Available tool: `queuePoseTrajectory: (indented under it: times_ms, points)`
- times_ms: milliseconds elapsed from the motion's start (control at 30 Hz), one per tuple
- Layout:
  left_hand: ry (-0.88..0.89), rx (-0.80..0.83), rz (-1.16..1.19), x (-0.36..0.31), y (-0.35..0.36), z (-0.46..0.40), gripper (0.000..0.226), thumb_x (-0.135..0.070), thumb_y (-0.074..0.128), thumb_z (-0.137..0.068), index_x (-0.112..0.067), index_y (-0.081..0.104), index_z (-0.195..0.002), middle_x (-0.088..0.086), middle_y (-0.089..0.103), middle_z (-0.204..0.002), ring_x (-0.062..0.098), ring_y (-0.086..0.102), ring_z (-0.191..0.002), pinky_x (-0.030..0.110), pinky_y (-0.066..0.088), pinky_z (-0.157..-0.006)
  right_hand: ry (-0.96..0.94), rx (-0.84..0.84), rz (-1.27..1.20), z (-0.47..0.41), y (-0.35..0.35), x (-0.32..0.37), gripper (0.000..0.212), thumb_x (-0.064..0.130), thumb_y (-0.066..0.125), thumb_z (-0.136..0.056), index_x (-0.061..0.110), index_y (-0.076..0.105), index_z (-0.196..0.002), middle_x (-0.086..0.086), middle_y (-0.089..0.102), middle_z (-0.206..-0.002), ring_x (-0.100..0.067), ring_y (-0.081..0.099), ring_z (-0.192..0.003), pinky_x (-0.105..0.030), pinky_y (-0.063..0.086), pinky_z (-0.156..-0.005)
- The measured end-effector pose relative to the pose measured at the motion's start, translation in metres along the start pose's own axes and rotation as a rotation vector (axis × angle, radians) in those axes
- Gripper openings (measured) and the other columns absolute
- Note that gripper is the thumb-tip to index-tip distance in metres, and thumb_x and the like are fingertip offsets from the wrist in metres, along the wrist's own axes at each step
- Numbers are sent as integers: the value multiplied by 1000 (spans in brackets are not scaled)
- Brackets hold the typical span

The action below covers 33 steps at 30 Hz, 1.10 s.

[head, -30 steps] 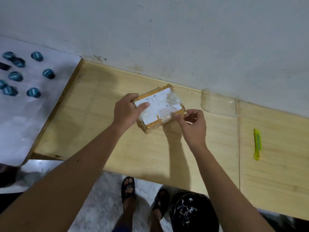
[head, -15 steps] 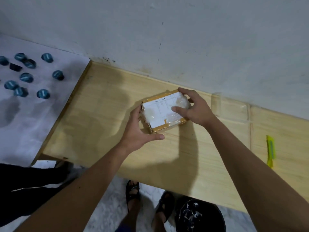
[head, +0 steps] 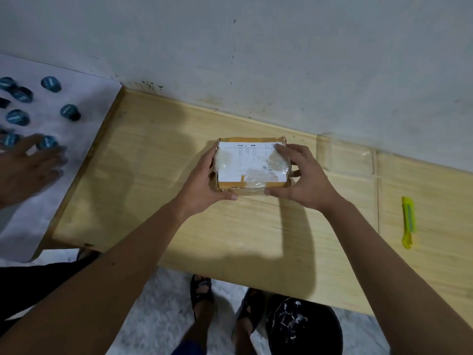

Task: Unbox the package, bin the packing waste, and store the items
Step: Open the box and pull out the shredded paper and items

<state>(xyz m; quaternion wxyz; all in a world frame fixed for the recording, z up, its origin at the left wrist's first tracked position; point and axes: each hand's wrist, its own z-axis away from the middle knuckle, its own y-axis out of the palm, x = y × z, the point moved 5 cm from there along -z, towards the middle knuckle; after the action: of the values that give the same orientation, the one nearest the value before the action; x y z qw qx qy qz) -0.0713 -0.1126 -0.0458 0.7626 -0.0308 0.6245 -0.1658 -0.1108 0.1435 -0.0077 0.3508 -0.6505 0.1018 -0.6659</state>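
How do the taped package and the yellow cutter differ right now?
The package is a brown, boxy parcel gripped by the left hand and right hand; the cutter is slim, yellow-green and untouched, off to the right. Both are at the wooden table.

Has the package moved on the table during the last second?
Yes. The package turned clockwise, toward parallel with the table's back edge.

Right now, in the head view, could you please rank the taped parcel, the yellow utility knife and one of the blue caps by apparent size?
1. Taped parcel, clearly the largest, gripped by the left hand and right hand.
2. Yellow utility knife, long but thin.
3. Blue cap, smallest, though wide-angle edge distortion makes this less sure.
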Motion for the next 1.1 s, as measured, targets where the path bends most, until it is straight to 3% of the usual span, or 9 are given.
queuePoseTrajectory:
  times_ms: [133,233,333,433,600,733,933,1000,1100]
  points:
    - [10,14,24,1,-5,-4,131,-4,99,-61,-44,22,-160,-12,42,-161,5,43,-148,34,47,-116,-76,-81,35,2,-9,11,82,31,93,-70,28,57,-144,12,35,-153,4,54,-122,-6,49,-82]
    - [7,18,33,0,-7,-8,124,-1,97,-64,-52,28,-153,-17,46,-156,-1,47,-143,27,51,-109,-148,-176,126,-2,-18,20,63,29,89,-75,25,66,-134,9,49,-142,-5,61,-113,-19,56,-84]
    - [-37,18,71,9,-5,-8,116,9,92,-66,-24,31,-159,-18,52,-144,-15,55,-124,13,53,-93,-255,-270,179,-10,-29,24,40,10,81,-84,18,72,-122,2,64,-121,-11,67,-95,-26,61,-76]
    - [-12,55,73,12,-1,-7,115,17,88,-67,-17,29,-160,-13,48,-147,-17,55,-123,11,53,-90,-204,-408,154,-23,-48,27,11,21,76,-93,14,71,-99,0,68,-96,-13,67,-86,-24,59,-69]
    - [24,94,69,12,4,-11,117,16,87,-70,-28,26,-160,-25,40,-146,-34,45,-116,1,47,-87,36,-427,-39,-52,-63,15,27,30,85,-84,21,68,-104,0,73,-84,-18,73,-78,-32,61,-74]
    - [34,88,22,15,0,-10,123,1,93,-69,-63,26,-149,-15,37,-163,-10,42,-141,14,49,-103,160,-404,-1,-69,-59,-2,50,42,83,-84,18,67,-125,0,72,-93,-21,75,-78,-42,63,-76]
    - [45,70,0,16,1,-9,121,-1,93,-72,-67,25,-148,-21,37,-160,-4,41,-144,24,49,-108,199,-310,160,-81,-52,-11,59,54,74,-88,14,66,-132,-3,76,-102,-20,73,-83,-45,61,-84]
    - [29,67,-1,17,1,-8,121,-2,93,-72,-69,25,-147,-16,37,-162,4,42,-148,34,49,-112,221,-313,97,-81,-55,-13,61,56,76,-86,16,66,-131,-2,75,-102,-20,74,-81,-46,63,-82]
    - [19,62,-6,15,1,-7,121,-1,93,-71,-69,26,-145,-21,37,-159,-6,42,-144,32,49,-112,245,-337,-51,-76,-59,-14,59,47,79,-87,16,63,-135,-3,72,-105,-21,76,-79,-47,64,-78]
